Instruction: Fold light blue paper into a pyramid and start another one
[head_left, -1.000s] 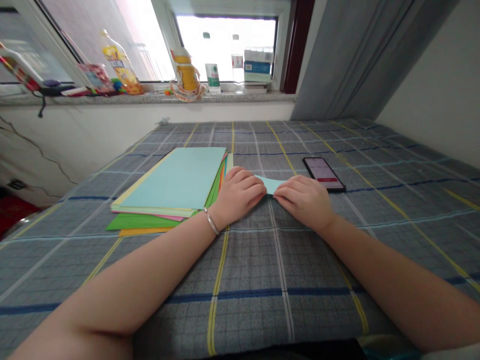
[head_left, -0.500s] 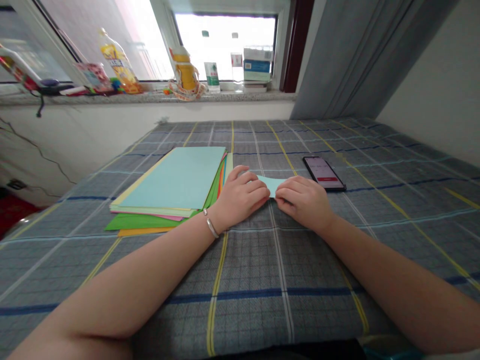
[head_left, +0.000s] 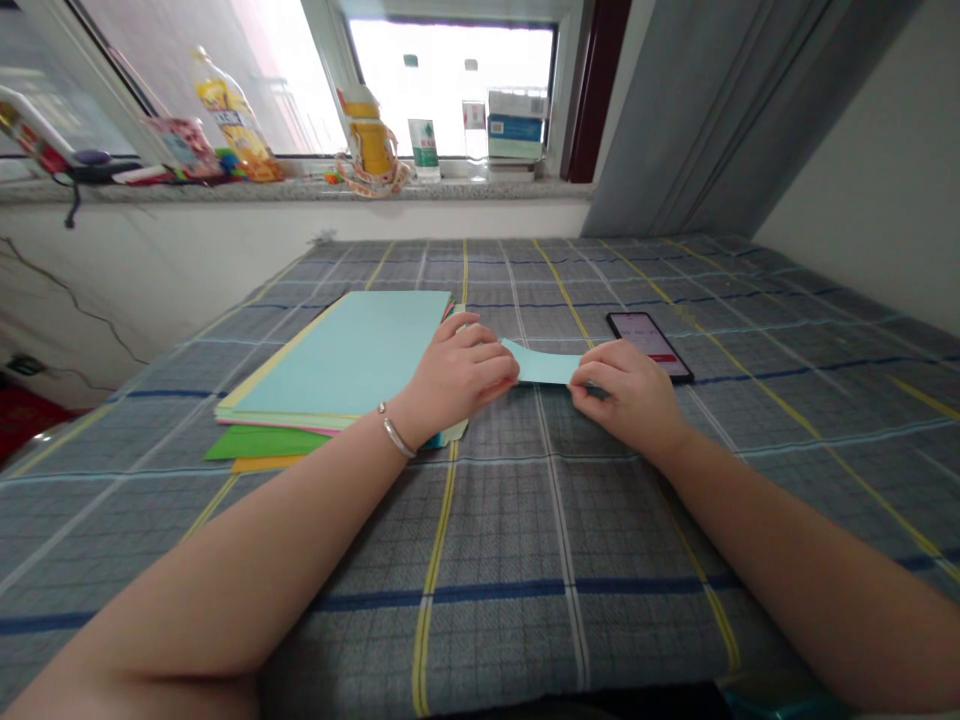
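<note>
A narrow light-blue piece of paper [head_left: 546,368] stretches between my two hands, just above or on the checked cloth. My left hand [head_left: 466,362] pinches its left end, with a silver bangle on that wrist. Its right end is gripped by the closed fingers of my right hand [head_left: 626,395]. Whether the paper is folded I cannot tell, as the fingers cover both ends. Left of my left hand lies a stack of coloured paper [head_left: 352,350], light blue on top, with green and orange sheets sticking out below.
A phone [head_left: 651,345] with a lit screen lies just beyond my right hand. The checked cloth [head_left: 495,540] covers the whole surface. On the windowsill [head_left: 300,190] stand a yellow-labelled bottle [head_left: 236,115], a yellow cup [head_left: 369,135] and boxes [head_left: 516,130]. A grey curtain [head_left: 712,110] hangs at right.
My hands have moved apart, the left one leftward and the right one slightly rightward. More of the light-blue paper shows between them.
</note>
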